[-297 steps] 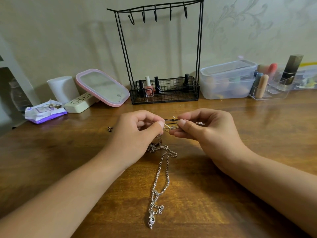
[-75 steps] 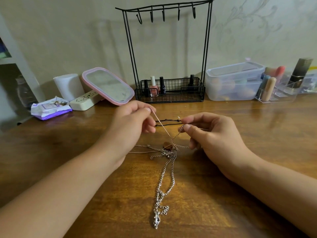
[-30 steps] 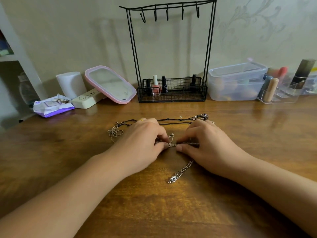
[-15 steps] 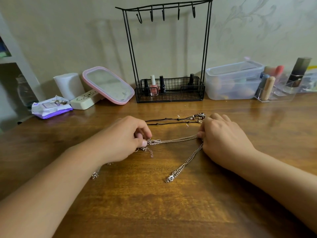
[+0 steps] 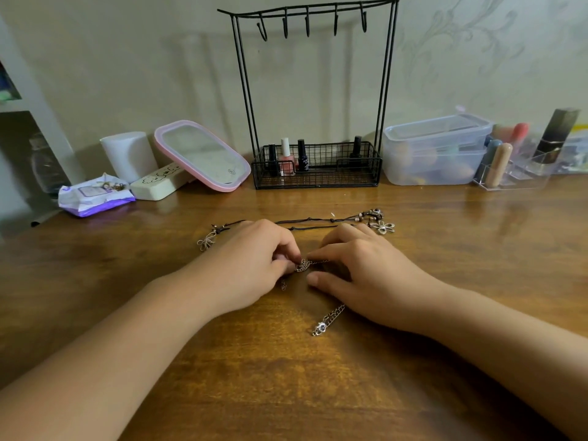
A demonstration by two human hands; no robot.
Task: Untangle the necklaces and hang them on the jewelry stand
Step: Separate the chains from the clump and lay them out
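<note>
A bunched silver chain necklace (image 5: 304,265) lies on the wooden table between my hands. My left hand (image 5: 251,262) pinches the bunch from the left, and my right hand (image 5: 366,275) pinches it from the right. The chain's pendant end (image 5: 321,327) trails out under my right hand. A black cord necklace (image 5: 318,221) with beads and a flower charm (image 5: 383,226) lies just beyond my fingers. The black wire jewelry stand (image 5: 313,90) stands at the back against the wall, its hooks bare.
The stand's basket holds nail polish bottles (image 5: 288,157). A pink-rimmed mirror (image 5: 202,154), a white cup (image 5: 129,155), a cream case (image 5: 159,184) and a wipes pack (image 5: 95,197) sit back left. A clear lidded box (image 5: 436,151) and a cosmetics organiser (image 5: 515,167) sit back right.
Half a second ago my hands held the silver chain stretched apart; now they have come together and the chain is bunched between my fingertips.
</note>
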